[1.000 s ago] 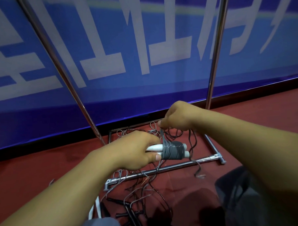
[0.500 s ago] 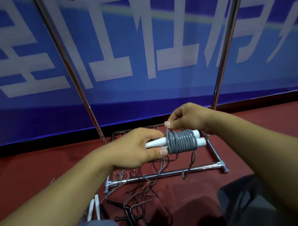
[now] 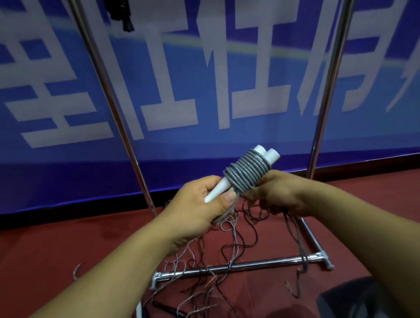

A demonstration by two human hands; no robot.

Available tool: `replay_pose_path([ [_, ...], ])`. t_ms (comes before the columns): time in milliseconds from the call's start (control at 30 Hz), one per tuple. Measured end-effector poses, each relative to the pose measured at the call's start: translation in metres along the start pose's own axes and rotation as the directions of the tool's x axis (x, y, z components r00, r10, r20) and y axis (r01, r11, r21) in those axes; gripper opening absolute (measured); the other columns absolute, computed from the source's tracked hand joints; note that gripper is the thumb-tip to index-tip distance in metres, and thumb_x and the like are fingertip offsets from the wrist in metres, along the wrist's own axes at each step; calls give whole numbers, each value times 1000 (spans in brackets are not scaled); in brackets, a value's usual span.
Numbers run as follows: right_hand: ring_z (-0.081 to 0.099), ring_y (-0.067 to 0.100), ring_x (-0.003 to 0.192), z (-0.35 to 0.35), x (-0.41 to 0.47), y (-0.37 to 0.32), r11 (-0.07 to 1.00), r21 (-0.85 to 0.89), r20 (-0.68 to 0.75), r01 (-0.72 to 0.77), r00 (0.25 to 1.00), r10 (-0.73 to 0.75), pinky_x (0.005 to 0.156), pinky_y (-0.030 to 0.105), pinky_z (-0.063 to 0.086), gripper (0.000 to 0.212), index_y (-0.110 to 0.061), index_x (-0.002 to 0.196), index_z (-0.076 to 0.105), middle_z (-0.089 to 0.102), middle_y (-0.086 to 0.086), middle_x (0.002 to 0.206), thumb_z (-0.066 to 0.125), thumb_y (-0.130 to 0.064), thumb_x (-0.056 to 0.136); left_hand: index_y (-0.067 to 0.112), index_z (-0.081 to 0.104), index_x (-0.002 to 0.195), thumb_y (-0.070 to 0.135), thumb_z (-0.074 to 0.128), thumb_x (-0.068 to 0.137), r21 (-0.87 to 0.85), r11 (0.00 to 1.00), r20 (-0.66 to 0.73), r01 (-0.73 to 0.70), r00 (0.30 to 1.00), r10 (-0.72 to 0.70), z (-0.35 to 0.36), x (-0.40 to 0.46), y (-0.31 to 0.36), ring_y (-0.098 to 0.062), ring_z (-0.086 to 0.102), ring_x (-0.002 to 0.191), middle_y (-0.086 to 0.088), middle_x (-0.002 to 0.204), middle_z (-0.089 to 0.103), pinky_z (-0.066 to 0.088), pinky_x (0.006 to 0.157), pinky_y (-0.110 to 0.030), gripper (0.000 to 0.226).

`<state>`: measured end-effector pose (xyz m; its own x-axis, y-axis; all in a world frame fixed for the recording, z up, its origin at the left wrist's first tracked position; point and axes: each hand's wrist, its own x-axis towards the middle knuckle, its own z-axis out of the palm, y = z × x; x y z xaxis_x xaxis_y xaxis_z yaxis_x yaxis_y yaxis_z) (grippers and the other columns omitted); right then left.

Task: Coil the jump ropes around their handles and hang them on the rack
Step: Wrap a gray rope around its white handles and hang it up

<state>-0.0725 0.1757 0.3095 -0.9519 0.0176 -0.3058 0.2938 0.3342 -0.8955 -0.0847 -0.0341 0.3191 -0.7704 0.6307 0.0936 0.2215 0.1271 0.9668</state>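
Coiling looks nearly finished: left hand [image 3: 201, 204] grips the white handles [image 3: 263, 154] at centre, right hand [image 3: 277, 194] holds the grey rope [image 3: 246, 173] tail; hanging remains, more ropes [image 3: 208, 285] tangled at 6 o'clock

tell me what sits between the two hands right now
In the head view, the grey rope coil wound around the two white handles sits between the left hand and the right hand; both grip the bundle.
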Motion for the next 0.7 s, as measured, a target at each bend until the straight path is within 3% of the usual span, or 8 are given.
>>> replay_pose_path([
  [133,29,13,51,3,3,2,1000,-16,38,2,999,-2,48,27,20,31,-16,74,54,43,3,62,67,-36,94,13,64,94,19,57,100,-15,999,-103,34,994,-35,0,3,0,-10,46,56,-4,73,58,39,53,-22,11],
  [367,34,12,50,8,2,-1,999,31,57,26,998,-27,46,25,21,36,-20,66,55,47,2,60,63,-39,96,8,61,102,21,54,102,-87,994,-240,72,966,-91,-5,8,-4,-12,48,53,-2,71,57,43,55,-27,15],
  [433,35,13,51,8,1,-2,999,33,69,19,997,-21,46,25,23,35,-20,68,56,50,7,67,63,-39,97,11,62,99,23,55,101,-91,992,-275,86,956,-108,-8,10,-6,-12,49,54,-1,71,57,43,58,-31,14],
  [567,40,9,49,9,-3,-7,996,82,82,30,996,-37,44,21,27,28,-17,77,55,56,0,62,57,-31,101,13,64,96,26,57,100,-46,993,-347,106,931,-116,-10,12,-11,-14,49,57,-3,69,58,43,63,-36,15],
  [700,41,8,48,11,-4,-10,991,123,60,47,997,-55,43,21,31,28,-15,81,55,55,-2,59,54,-35,102,11,64,97,27,58,100,-11,991,-422,132,898,-125,-10,14,-12,-14,49,55,-7,71,58,44,62,-34,17],
])
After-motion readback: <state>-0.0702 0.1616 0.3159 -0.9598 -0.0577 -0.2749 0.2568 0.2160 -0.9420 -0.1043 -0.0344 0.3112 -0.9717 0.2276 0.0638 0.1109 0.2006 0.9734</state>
